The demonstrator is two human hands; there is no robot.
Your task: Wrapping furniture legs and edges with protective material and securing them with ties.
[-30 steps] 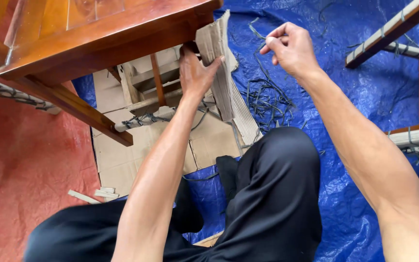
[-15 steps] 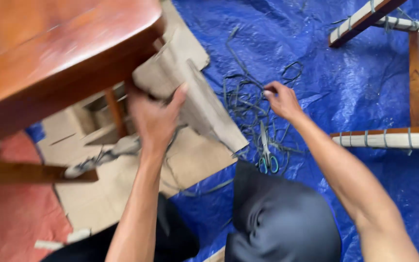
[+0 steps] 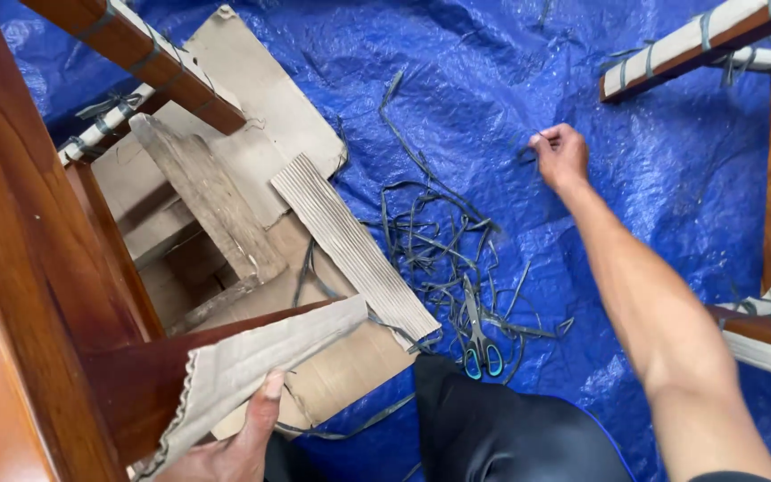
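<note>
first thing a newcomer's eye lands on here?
Probably the bright blue tarp filling the floor, with a tangle of dark cut straps and scissors at its centre. Next, the right hand pinching a strap at upper right, and the left hand at bottom left gripping corrugated cardboard against a reddish wooden furniture leg.

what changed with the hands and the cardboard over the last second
The right hand went from raised near the cardboard out over the blue tarp, pinching a dark strip. The left hand dropped low and now grips corrugated cardboard wrapped on a wooden furniture leg. The view swung, bringing the scissors into sight. The pile of cut strips stayed put.
</note>
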